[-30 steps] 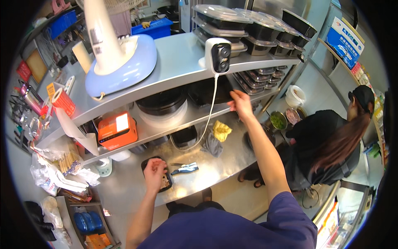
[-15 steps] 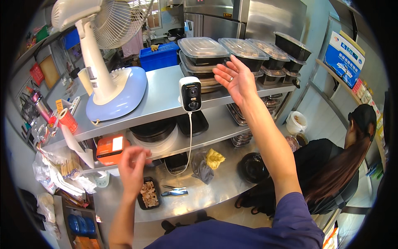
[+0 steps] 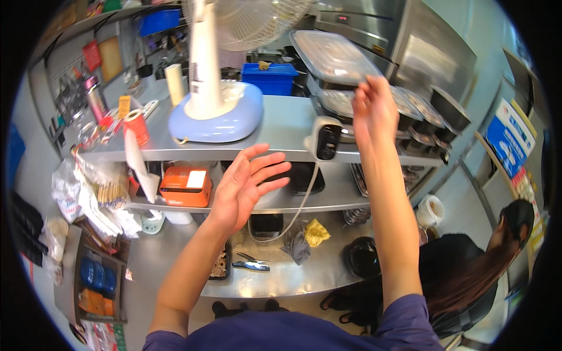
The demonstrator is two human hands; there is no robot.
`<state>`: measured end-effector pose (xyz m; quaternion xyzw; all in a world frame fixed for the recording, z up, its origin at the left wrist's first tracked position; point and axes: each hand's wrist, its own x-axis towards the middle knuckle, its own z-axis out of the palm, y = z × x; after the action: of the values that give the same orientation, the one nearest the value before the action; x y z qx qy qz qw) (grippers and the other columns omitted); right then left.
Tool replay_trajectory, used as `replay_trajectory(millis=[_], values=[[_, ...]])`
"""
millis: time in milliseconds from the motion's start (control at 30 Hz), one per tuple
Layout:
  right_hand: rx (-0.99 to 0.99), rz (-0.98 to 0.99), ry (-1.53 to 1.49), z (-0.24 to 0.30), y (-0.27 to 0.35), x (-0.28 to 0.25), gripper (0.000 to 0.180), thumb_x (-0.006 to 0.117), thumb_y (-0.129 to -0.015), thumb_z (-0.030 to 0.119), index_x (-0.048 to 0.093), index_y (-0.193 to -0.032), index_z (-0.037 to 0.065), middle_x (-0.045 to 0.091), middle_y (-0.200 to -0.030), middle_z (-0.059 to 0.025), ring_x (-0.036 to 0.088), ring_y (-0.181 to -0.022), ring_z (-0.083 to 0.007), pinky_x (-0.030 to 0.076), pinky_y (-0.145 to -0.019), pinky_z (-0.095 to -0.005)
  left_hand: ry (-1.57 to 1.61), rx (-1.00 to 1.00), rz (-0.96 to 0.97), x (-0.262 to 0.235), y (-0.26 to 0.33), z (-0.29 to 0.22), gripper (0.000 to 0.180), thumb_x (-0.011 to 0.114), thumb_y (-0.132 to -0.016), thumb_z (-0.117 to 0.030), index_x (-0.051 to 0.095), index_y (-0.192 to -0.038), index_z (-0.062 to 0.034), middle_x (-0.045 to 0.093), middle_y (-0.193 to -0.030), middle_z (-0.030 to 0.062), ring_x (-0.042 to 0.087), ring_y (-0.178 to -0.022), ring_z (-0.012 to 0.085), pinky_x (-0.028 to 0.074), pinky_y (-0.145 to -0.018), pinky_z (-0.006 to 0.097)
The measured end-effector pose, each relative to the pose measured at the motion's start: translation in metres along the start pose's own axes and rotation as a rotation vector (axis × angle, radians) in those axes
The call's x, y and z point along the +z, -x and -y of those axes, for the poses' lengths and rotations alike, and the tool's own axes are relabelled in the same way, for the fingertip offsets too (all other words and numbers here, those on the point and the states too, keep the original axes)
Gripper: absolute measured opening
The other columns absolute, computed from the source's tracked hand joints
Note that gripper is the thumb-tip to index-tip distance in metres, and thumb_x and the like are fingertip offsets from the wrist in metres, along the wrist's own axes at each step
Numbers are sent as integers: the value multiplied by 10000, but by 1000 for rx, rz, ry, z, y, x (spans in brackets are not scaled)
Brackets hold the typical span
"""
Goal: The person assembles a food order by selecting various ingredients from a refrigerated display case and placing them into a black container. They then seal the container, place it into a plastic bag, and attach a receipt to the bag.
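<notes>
Two hands up: right hand pinches a clear lid upper right, lifting it; left hand spread empty mid-frame.

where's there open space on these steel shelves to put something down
The top shelf is bare between the blue fan base and the small camera. The counter has room beside the tongs and black bowl. It is crowded at the container stacks by the right hand and the left-end clutter.
</notes>
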<state>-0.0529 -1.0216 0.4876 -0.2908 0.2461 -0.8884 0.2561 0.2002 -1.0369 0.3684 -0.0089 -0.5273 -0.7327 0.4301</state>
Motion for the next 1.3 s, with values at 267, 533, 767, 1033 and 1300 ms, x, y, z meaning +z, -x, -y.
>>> replay_trajectory(millis=[267,533,767,1033,1300], values=[[453,225,13,-46,278,36,156,555,-900,21,563,-1055,19,670,-899,-104,595,-594,-136,466,-555,-223,722,153,-190,-69,76,-56,871,272,-931,-774,372,-1498,-121,448,-1484,95,457,-1336,315,404,-1081,512],[-24,717,1058,-219,339,30,363,758,-847,172,636,-1135,-11,684,-1004,-110,668,-910,-212,537,-781,-358,801,-444,-532,-247,263,-18,659,357,-993,-576,492,-1403,-77,596,-1299,131,592,-1189,314,490,-1008,500],[1165,1378,731,-408,346,92,419,840,-764,98,672,-1143,36,656,-967,-3,597,-916,-111,481,-834,-272,867,-679,-581,-326,363,-8,540,414,-993,-449,572,-1327,-55,673,-1205,138,678,-1064,269,556,-931,443],[1536,1276,467,-492,406,103,371,805,-720,-40,724,-1081,-6,702,-952,-28,617,-873,-105,496,-831,-248,921,-711,-599,-379,425,-4,531,419,-991,-442,575,-1325,-60,672,-1210,137,677,-1065,267,556,-932,441],[908,1681,861,-485,393,141,432,839,-644,1,747,-1063,50,616,-909,-46,606,-843,-174,502,-783,-309,915,-778,-555,-407,425,-2,522,425,-989,-434,579,-1323,-64,671,-1214,137,677,-1066,264,555,-933,440]])
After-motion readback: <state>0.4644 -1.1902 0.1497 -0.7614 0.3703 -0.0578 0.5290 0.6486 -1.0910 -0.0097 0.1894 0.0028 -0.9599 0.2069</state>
